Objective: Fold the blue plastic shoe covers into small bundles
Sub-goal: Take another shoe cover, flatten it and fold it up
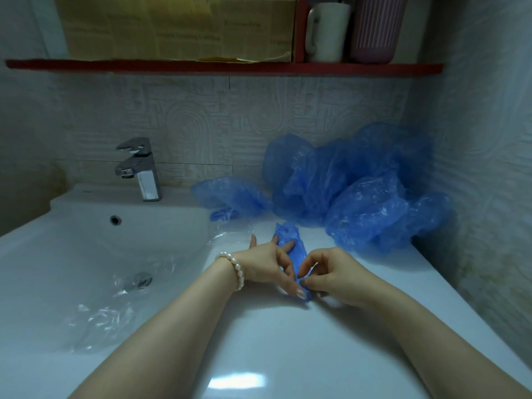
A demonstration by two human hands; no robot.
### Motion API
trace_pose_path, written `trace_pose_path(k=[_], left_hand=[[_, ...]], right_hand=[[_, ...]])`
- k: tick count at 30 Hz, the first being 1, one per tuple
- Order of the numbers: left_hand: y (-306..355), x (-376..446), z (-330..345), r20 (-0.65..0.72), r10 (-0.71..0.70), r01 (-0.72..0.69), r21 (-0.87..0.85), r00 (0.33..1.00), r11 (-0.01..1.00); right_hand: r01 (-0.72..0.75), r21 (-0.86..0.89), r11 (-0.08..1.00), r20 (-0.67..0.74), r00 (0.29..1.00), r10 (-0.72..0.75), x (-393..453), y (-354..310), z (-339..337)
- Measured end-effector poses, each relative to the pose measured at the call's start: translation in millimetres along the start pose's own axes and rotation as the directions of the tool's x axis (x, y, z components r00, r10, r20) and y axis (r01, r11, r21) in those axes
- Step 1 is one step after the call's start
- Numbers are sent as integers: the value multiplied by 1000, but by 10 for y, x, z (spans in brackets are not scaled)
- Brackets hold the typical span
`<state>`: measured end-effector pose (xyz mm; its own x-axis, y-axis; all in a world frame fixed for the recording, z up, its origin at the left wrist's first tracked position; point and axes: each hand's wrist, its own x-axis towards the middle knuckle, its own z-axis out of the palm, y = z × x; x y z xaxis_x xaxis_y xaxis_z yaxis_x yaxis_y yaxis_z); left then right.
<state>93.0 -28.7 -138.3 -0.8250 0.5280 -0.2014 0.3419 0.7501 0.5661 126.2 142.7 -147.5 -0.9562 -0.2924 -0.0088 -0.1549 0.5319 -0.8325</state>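
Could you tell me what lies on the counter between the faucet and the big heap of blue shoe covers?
In the head view, one loose blue shoe cover lies between the faucet and the heap, with a small folded bundle in front of it.

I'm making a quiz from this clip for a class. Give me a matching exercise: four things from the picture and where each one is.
Things:
1. faucet
2. white mug
3. clear plastic
4. pile of shoe covers

Places:
A. in the sink basin
B. in the corner by the wall
C. at the back rim of the sink
D. on the red shelf

Pairs: 1-C, 2-D, 3-A, 4-B
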Motion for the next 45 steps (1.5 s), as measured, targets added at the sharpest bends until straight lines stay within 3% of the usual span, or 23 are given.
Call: trace_pose_path(k=[5, 10, 14, 22, 26, 32, 35, 39, 45], left_hand=[[-7, -1, 10, -11, -7, 8, 12, 1000, 1000], [15, -24, 14, -17, -6, 7, 13, 1000, 1000], [24, -46, -13, -42, 20, -21, -28, 999, 999], [25, -37, 8, -54, 7, -9, -32, 999, 999], [18, -34, -15, -37, 25, -27, -58, 999, 998], [-5, 7, -1, -32, -6, 4, -48, 999, 999], [11, -39, -15, -41, 12, -19, -182, 999, 983], [9, -42, 2, -53, 21, -26, -89, 998, 996], [-26, 13, 14, -79, -2, -5, -88, 997, 996]], right_hand=[[14, 38, 999, 21, 1000, -15, -32, -16, -38], [108, -247, 963, 56, 994, -97, -113, -31, -92], [154, -335, 930, 5, 987, -161, -64, -15, -54], [42, -342, 939, 3, 999, -44, -9, 10, 4], [119, -170, 978, -12, 992, -123, -62, 24, -87], [176, -419, 891, -31, 978, -208, -35, 34, -18], [88, -417, 904, -23, 994, -107, 4, 33, -14], [21, -465, 885, -25, 999, -37, 19, 10, 22], [99, -272, 957, -34, 993, -112, -42, 47, -71]])
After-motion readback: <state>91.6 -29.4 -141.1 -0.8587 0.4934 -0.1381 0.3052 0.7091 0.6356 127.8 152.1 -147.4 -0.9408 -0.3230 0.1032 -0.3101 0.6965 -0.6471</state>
